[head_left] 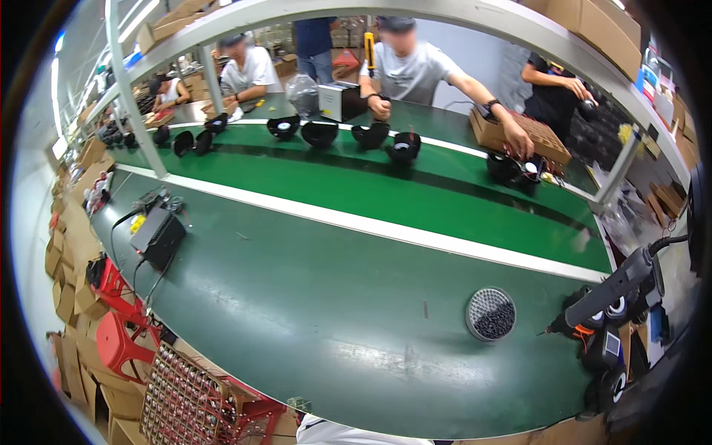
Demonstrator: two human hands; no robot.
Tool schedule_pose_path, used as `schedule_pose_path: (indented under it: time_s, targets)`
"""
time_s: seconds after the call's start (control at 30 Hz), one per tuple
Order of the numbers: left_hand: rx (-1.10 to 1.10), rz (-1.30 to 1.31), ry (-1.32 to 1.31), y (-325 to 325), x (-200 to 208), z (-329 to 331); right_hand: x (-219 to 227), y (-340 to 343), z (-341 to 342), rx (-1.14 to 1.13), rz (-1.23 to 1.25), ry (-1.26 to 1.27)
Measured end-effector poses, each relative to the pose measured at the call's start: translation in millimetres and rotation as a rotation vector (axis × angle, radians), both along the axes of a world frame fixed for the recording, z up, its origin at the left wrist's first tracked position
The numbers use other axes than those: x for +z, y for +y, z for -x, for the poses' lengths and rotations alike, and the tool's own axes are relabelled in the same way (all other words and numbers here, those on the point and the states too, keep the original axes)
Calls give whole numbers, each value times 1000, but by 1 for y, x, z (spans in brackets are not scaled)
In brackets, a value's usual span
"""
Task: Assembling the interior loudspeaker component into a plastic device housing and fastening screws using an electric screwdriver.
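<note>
Neither of my hands is in view; only a bit of white clothing shows at the lower edge. On the dark green bench before me stands a round dish holding small black pieces, apparently screws. To its right a black electric screwdriver slants down toward the bench, its cord running up to the right. Below it, several black rounded housings crowd the bench's right end. A black power supply box with cables sits at the left.
A green conveyor belt carries black shells beyond a white rail. Across it, a co-worker's hand reaches to shells beside a carton. A red stool and a divided tray of parts stand lower left.
</note>
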State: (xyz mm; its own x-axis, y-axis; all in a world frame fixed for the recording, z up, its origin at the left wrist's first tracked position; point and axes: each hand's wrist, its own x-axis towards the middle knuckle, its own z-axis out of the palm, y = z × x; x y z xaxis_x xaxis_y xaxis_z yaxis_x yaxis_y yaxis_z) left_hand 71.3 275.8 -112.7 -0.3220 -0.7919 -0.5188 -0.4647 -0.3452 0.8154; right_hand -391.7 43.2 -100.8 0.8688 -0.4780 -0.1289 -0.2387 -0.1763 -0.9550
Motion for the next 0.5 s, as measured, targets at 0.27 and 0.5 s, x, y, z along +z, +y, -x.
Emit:
schedule_pose_path:
  time_s: [0.27, 0.5]
  targets:
    - [131, 41, -37, 35, -22, 12, 14, -17, -10, 141, 11, 27]
    - [262, 21, -19, 70, -49, 40, 26, -36, -15, 282, -26, 105]
